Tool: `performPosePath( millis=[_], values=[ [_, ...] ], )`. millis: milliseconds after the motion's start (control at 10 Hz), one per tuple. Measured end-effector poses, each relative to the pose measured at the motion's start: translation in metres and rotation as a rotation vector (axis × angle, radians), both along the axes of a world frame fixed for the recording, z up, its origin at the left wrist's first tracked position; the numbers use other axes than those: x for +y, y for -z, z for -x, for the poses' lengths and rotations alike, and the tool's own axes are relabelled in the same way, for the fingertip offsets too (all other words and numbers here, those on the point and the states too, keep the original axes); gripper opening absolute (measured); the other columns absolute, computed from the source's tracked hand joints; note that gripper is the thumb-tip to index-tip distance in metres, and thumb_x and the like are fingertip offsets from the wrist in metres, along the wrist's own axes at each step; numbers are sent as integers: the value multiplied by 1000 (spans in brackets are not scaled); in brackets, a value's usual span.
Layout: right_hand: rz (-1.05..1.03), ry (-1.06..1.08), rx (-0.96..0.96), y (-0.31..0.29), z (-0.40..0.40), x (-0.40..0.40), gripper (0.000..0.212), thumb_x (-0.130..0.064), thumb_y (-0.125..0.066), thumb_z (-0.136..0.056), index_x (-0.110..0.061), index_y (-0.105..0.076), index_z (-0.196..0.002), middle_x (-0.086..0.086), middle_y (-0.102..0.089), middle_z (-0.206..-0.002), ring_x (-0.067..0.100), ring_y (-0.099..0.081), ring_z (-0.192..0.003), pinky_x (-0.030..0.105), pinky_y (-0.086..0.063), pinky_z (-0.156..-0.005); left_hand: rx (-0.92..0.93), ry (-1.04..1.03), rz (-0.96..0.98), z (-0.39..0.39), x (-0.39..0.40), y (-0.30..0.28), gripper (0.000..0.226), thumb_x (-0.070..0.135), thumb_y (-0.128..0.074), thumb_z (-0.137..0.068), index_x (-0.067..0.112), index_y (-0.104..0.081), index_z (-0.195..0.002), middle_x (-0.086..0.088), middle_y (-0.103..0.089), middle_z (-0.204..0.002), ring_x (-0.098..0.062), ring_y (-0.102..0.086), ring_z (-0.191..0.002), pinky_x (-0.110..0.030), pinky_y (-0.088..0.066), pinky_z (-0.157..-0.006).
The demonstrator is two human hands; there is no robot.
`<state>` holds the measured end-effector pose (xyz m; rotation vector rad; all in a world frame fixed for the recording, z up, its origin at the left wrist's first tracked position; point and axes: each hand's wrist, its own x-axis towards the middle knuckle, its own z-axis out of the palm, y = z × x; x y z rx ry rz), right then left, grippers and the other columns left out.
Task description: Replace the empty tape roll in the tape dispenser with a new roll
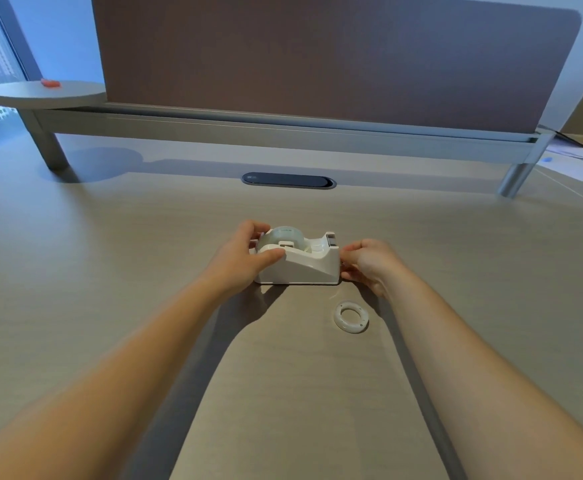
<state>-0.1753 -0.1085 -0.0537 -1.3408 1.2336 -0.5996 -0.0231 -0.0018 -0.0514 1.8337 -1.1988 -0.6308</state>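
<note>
Two bare forearms reach in from the bottom edge across the pale wood-grain desk (110,271) toward a white tape dispenser (304,268) just above the middle of the view. Nearest the camera of the loose items, an empty tape core (351,317), a flat white ring, lies on the desk at about five o'clock from the dispenser, close to it but apart. Its long axis running from nine o'clock to three o'clock, the dispenser stands upright, with the cutter end pointing to three o'clock and the tall rounded end at nine. A new tape roll (285,237) sits on edge in the cradle at the nine o'clock end. Curled around that end is the left hand (245,254), thumb pressed on the near rim beside the roll, the fingers wrapped behind it. Against the cutter end rests the right hand (369,261), its fingers bent and touching the dispenser's end face, loosely closed rather than clenched. At twelve o'clock, well apart, a dark oval cable grommet (288,180) is set into the desk before a brown divider panel (317,57).
</note>
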Motion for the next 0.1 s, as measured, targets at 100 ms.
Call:
performPosePath(
  millis=[100],
  values=[
    [256, 59, 191, -12, 2, 6, 14, -17, -58, -81, -8, -56, -91, 8, -56, -96, 26, -56, -95, 42, -50, -89, -116, -25, -54, 5, -3, -12, 52, 24, -57, -81, 15, -35, -127, -9, -43, -136, -22, -44, -114, -35, -41, -93]
  ],
)
